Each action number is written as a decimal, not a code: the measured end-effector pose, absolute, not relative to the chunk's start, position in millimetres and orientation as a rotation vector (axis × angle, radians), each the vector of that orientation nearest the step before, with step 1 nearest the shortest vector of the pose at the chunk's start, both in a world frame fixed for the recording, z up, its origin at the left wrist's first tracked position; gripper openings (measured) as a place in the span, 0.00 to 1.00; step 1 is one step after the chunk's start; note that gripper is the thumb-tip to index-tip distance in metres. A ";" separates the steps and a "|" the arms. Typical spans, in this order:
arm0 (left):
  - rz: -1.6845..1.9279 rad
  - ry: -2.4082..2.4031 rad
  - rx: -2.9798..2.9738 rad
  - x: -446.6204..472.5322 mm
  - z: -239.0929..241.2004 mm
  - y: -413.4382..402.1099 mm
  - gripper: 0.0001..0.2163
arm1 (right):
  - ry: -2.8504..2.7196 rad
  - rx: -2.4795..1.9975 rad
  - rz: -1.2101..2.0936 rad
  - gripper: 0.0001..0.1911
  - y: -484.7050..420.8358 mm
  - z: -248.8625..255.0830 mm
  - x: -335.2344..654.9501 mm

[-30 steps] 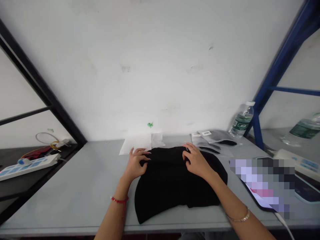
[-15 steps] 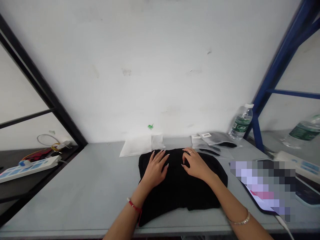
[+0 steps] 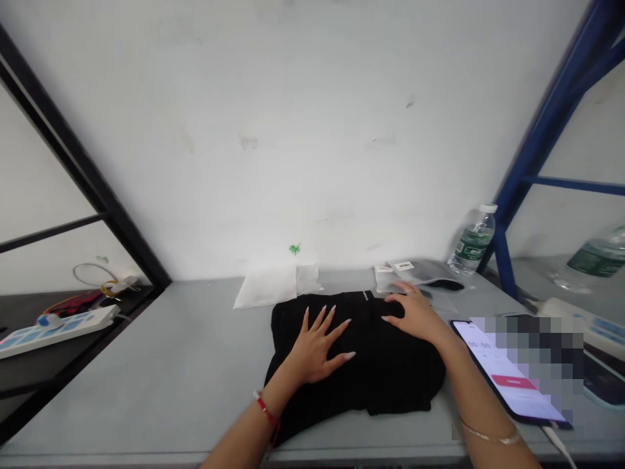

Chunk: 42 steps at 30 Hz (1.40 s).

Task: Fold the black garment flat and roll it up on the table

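Observation:
A black cloth garment lies folded on the grey table before me, with a small pale label along its far edge. My left hand rests palm down on the garment's left half, its fingers spread. Over the far right part of the cloth is my right hand, bent at the fingers, with a gap between thumb and index finger. Its fingertips are at the garment's far edge, close to a clear bag. I see no cloth pinched in either hand.
White sheets or flat bags lie behind the garment. At the back right are a frosted bag and a water bottle. A lit phone with a cable lies right of my arm. A power strip sits far left.
My right hand has moved right along the garment's far edge, uncovering the label. My left hand has slid slightly right and nearer, its fingers spreading wider. The cloth's right side has shifted a little.

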<state>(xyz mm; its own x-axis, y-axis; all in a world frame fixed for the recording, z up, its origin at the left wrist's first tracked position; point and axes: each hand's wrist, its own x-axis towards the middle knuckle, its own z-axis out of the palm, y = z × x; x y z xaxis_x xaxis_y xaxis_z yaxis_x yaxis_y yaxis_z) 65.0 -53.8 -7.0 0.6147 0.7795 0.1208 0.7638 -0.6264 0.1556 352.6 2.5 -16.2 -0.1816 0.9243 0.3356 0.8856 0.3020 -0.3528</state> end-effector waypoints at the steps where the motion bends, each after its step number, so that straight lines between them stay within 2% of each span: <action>1: 0.280 1.300 2.746 68.8 -6.9 -53.3 0.33 | -2.082 -1.600 0.107 0.16 3.0 -18.5 357.3; 5: 0.323 1.151 2.767 92.9 -7.0 -50.5 0.34 | -2.075 -1.459 0.110 0.07 -0.8 -21.5 360.9; 13: 0.411 1.032 2.777 113.5 -10.0 -48.8 0.43 | -2.167 -1.352 0.258 0.14 -12.1 -8.7 356.6; 19: 0.340 0.842 2.787 112.8 -10.6 -51.3 0.40 | -2.115 -1.331 0.272 0.12 -7.4 -9.9 357.3; 23: 0.334 0.869 2.755 113.3 -11.5 -53.0 0.39 | -1.931 -1.399 0.109 0.09 -2.7 -8.6 366.1; 32: 0.332 0.855 2.772 110.9 -8.9 -56.2 0.40 | -1.572 -1.783 -0.384 0.21 -79.0 -50.9 371.7; 37: 0.361 0.851 2.822 109.6 -11.4 -56.6 0.40 | -1.552 -1.958 -0.350 0.25 -101.0 -63.0 352.5; 42: 0.399 0.834 2.797 105.9 -10.7 -59.2 0.40 | -1.522 -1.828 -0.223 0.29 -88.5 -61.7 338.6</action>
